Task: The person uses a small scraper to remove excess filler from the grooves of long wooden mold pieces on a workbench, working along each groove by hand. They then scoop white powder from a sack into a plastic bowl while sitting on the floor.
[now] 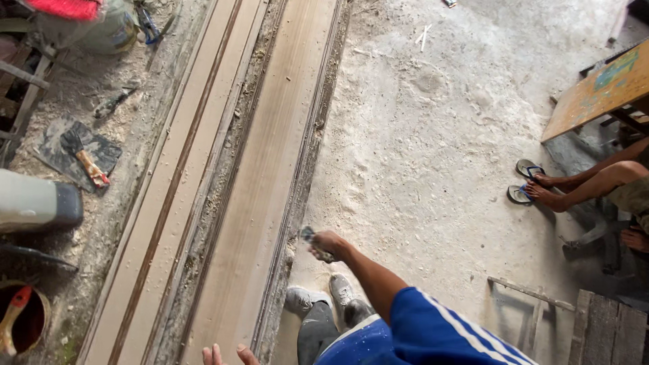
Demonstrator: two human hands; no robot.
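Note:
Long pale wooden planks lie side by side on a workbench, running away from me. My right hand reaches out on a blue-sleeved arm to the right edge of the nearest plank. It is closed around a small grey hand tool whose kind I cannot make out. Only the fingertips of my left hand show at the bottom edge, spread apart on the plank and holding nothing. My grey trousers and pale shoes stand on the dusty floor beside the bench.
Sawdust covers the concrete floor. A seated person's legs in flip-flops are at the right, under a yellow wooden table. A hatchet and a red bucket with a brush lie at the left. Timber pieces sit at the bottom right.

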